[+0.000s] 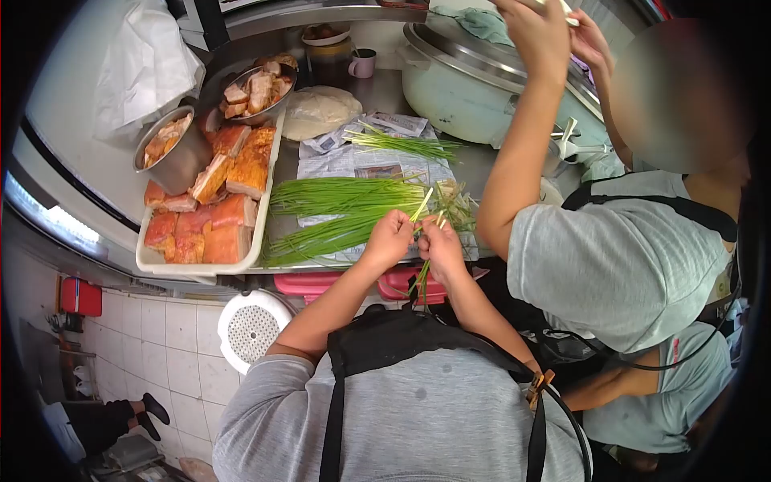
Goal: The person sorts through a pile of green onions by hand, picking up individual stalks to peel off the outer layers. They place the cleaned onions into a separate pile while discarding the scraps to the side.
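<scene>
My left hand is closed, pinching green onion stalks whose pale ends point up and away from me. Close beside it, my right hand is closed too, with fingertips on thin green onion stems; some green strands hang below it. A large pile of green onions lies on newspaper just beyond my hands, leaves toward the left. Farther back rests a smaller bunch of green onions. Pale roots and trimmings are heaped right of my fingers.
Left stands a white tray of roast pork pieces, with a metal pot and a bowl of meat. Behind are a pink mug and a pale green tub. A co-worker's raised arm is close on my right.
</scene>
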`<state>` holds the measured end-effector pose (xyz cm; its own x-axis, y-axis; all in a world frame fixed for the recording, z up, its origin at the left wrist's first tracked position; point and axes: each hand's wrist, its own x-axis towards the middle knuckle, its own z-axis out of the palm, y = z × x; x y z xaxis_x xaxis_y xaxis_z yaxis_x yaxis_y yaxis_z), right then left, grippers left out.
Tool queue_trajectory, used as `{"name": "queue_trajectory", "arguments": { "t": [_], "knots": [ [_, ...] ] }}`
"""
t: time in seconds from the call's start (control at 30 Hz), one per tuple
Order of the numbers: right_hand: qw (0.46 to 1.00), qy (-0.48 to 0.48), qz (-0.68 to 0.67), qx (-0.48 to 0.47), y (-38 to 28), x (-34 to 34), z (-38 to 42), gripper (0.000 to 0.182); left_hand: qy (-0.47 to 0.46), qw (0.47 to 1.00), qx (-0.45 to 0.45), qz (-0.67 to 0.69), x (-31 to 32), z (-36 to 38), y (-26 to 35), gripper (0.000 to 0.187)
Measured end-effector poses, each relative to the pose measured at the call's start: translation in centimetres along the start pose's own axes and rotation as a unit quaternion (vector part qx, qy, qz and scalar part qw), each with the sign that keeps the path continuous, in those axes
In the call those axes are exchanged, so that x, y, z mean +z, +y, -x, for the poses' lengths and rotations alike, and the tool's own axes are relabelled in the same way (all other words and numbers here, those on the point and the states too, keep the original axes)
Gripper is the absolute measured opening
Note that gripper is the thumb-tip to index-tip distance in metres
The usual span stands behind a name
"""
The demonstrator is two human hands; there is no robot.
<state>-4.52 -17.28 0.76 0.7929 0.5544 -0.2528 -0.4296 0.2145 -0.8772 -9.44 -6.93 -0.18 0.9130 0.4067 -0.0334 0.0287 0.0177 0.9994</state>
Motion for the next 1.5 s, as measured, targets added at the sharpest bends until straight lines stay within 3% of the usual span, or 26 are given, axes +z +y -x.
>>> {"name": "queue_trajectory", "arguments": {
  "t": [0.27, 0.5, 0.67, 0.77, 0.9, 0.93, 1.03, 1.17, 1.27, 1.37, 1.43, 1.5],
  "knots": [
    [0.997, 0.020, -0.076, -0.021, 0.6, -0.9, 2.8, 0.008, -0.022, 0.999, -0.046, -0.018, 1.6, 5.5, -0.6, 0.011],
    [0.998, -0.059, 0.024, -0.024, 0.7, -0.7, 4.6, 0.017, -0.062, 0.988, -0.029, -0.142, 1.2, 7.9, 0.2, 0.011],
    [0.992, -0.078, 0.048, -0.088, 0.3, 0.1, 4.3, 0.018, -0.174, 0.980, -0.077, -0.053, -0.6, 6.4, 1.7, 0.034],
    [0.985, -0.095, 0.089, -0.115, -0.4, 1.8, 4.0, 0.021, -0.276, 0.959, -0.062, -0.011, -1.1, 4.9, 1.6, 0.040],
    [0.971, -0.150, 0.172, -0.067, -2.1, 3.8, 2.8, 0.030, -0.252, 0.967, -0.008, 0.045, -2.0, 4.0, 2.9, 0.043],
    [0.949, -0.211, 0.223, -0.069, -2.0, 3.8, 1.8, 0.031, -0.257, 0.965, -0.042, 0.042, -2.4, 4.2, 3.8, 0.039],
    [0.923, -0.239, 0.293, -0.069, -3.1, 5.4, 0.9, 0.032, -0.203, 0.975, -0.084, 0.031, -3.5, 2.2, 2.3, 0.031],
    [0.898, -0.259, 0.335, -0.115, -2.7, 5.6, -1.5, 0.033, -0.157, 0.982, -0.049, 0.096, -3.7, 1.8, 2.9, 0.024],
    [0.972, -0.191, 0.139, -0.013, -3.1, 6.3, 0.0, 0.033, -0.127, 0.974, -0.056, 0.179, -4.4, 0.9, 3.9, 0.023],
    [0.960, -0.249, 0.091, 0.086, -0.6, 4.6, -0.1, 0.035, -0.056, 0.961, -0.104, 0.251, -5.6, 0.5, 5.8, 0.017],
    [0.960, -0.218, 0.149, 0.098, 0.0, 4.2, 1.2, 0.027, -0.007, 0.948, -0.033, 0.315, -5.8, -0.9, 5.5, 0.013],
    [0.968, -0.200, 0.083, 0.124, 0.9, 2.7, 2.1, 0.023, 0.026, 0.912, 0.004, 0.409, -6.6, -1.7, 5.7, 0.012]
  ]
}}
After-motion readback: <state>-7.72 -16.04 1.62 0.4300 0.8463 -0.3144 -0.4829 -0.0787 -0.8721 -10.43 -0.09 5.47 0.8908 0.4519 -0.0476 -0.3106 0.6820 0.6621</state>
